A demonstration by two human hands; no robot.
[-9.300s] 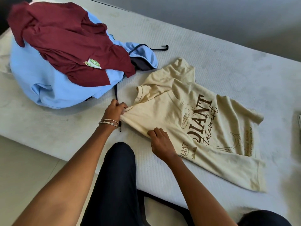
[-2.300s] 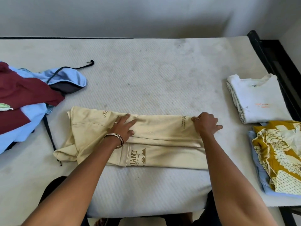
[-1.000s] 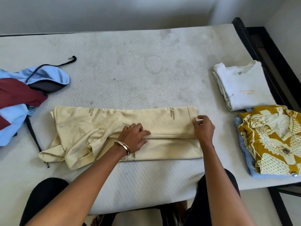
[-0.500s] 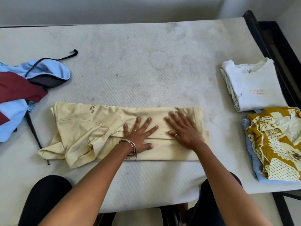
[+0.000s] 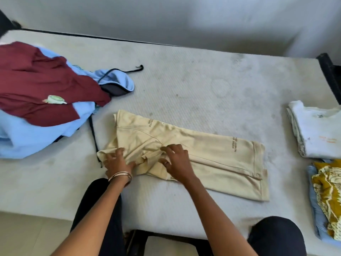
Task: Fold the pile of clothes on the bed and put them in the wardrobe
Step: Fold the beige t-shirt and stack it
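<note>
Both hands have left the flat middle of the cream t-shirt (image 5: 203,156) for its rumpled sleeve end. Left hand (image 5: 118,163) curls its fingers into the bunched cloth at the corner; right hand (image 5: 177,163), just beside it, pinches a loose flap. Smoothing is done, so sleeve tuck comes next. Unfolded pile (image 5: 42,100) lies beyond the left hand, folded stack (image 5: 313,130) well off the right.

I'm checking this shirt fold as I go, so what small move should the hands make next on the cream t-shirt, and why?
Probably tuck and flatten the bunched sleeve end. The cream t-shirt lies folded into a long strip, smooth at its right end, but crumpled where the left hand and right hand are working the cloth. Smoothing it first should let the strip fold over cleanly.
</note>
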